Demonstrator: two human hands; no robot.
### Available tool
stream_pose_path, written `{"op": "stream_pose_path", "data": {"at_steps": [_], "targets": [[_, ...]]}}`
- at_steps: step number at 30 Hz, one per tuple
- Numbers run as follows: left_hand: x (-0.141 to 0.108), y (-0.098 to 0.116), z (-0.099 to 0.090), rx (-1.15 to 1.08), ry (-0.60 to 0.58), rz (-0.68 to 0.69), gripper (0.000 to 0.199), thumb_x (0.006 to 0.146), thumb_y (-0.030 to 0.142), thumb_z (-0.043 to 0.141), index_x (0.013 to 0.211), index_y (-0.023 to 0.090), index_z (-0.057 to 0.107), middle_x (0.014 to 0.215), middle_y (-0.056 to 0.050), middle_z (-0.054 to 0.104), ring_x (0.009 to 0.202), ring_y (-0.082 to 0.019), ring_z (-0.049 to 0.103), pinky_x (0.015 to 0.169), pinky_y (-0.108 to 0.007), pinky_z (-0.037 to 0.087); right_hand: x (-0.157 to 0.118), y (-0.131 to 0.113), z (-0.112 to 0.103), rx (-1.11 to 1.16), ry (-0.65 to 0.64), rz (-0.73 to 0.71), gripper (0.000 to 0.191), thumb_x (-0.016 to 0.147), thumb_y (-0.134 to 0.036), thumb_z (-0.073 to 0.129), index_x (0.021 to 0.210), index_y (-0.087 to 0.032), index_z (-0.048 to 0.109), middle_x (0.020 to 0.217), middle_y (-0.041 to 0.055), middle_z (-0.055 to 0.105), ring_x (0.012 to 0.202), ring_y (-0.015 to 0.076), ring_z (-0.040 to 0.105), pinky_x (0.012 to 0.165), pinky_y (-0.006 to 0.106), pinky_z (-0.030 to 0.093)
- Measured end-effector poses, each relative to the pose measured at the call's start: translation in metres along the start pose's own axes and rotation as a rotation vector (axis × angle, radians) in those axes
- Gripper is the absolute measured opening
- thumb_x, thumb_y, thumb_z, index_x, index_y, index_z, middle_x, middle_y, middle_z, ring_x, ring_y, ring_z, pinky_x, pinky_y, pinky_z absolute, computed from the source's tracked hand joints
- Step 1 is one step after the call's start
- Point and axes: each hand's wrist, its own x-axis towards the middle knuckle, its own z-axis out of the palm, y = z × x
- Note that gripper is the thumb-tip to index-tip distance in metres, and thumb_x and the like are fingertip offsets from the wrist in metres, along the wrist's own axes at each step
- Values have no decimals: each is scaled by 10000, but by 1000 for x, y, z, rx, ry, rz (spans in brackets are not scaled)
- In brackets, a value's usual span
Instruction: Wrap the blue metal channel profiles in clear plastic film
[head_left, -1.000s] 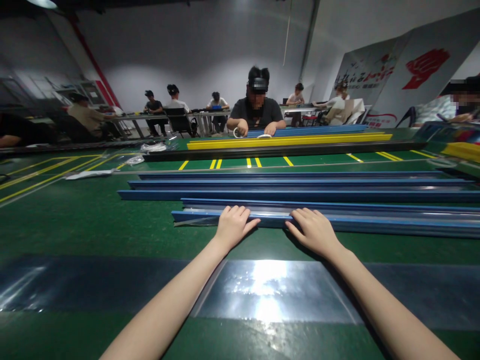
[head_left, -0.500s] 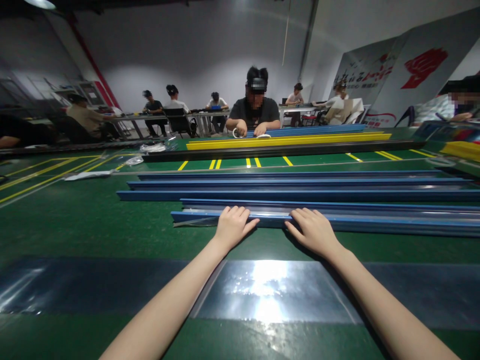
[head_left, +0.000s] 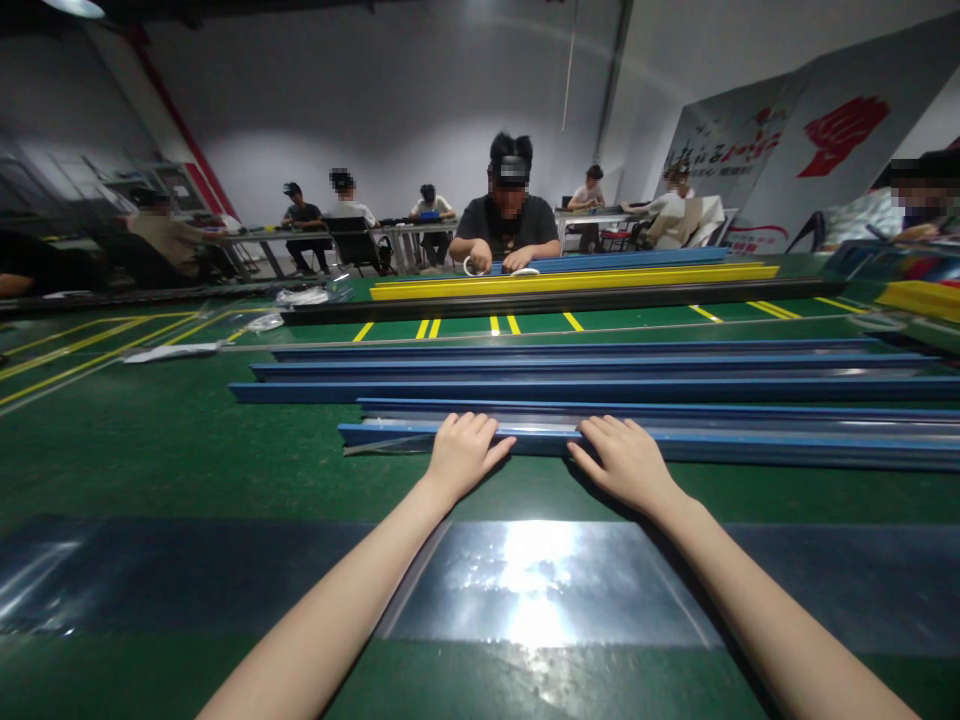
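Observation:
In front of me a long blue channel strip [head_left: 538,444] lies across the green table, its trough lined with something clear and shiny. My left hand [head_left: 465,450] is on its near wall, fingers hooked over the top edge and thumb stretched along the near side. A short way to the right, my right hand [head_left: 619,455] grips the same wall in the same manner. The fingertips of both hands are hidden inside the trough. Under my forearms a clear plastic strip [head_left: 465,595] is spread flat, reflecting the ceiling light.
Beyond lie more blue channel strips [head_left: 420,392], then a black strip [head_left: 540,302] and a yellow strip [head_left: 570,285]. Crumpled plastic wrap [head_left: 304,296] sits at the far left. A co-worker [head_left: 506,220] across the table handles a white ring-shaped item. Other people sit farther back.

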Motion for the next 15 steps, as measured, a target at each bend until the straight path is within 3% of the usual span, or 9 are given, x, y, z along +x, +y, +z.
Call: {"op": "stream_pose_path", "data": {"at_steps": [15], "targets": [[0, 0, 1, 3, -7, -6, 363, 876, 438, 364, 698, 170, 533, 692, -21, 603, 682, -158, 514, 632, -298, 286, 0, 0, 1, 8, -21, 7, 301, 878, -371, 321, 793, -171, 530, 794, 49, 612, 768, 175, 497, 663, 291, 242]]}}
